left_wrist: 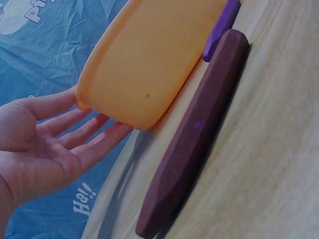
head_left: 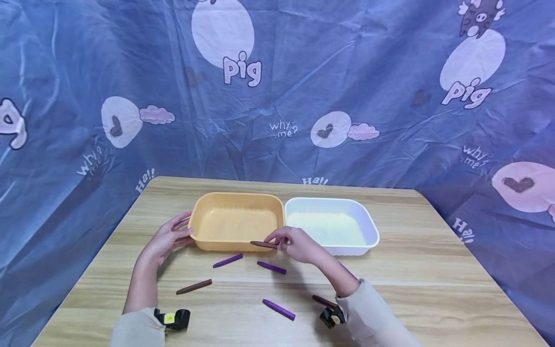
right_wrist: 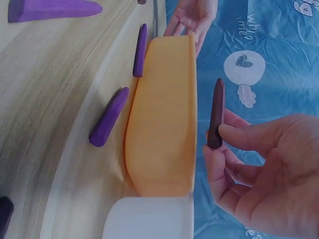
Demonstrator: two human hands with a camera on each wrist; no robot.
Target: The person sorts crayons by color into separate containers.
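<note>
In the head view, my right hand (head_left: 299, 243) pinches a brown crayon (head_left: 263, 245) between thumb and fingers. It is held above the front rim of the orange basket (head_left: 236, 245). The right wrist view shows that crayon (right_wrist: 217, 114) with its pointed end up. At the basket's left end is my left hand (head_left: 166, 238), with extended fingers touching the wall and rim, as the left wrist view also shows. Two purple crayons, one (head_left: 228, 260) to the left and one (head_left: 271, 267) to the right, lie on the table just in front of the basket.
A white basket (head_left: 331, 250) stands against the orange one's right side. Nearer the front lie a brown crayon (head_left: 193, 286), a purple crayon (head_left: 279, 309) and another brown crayon (head_left: 324, 302) by the right wrist. A blue printed cloth (head_left: 243, 149) hangs behind the table.
</note>
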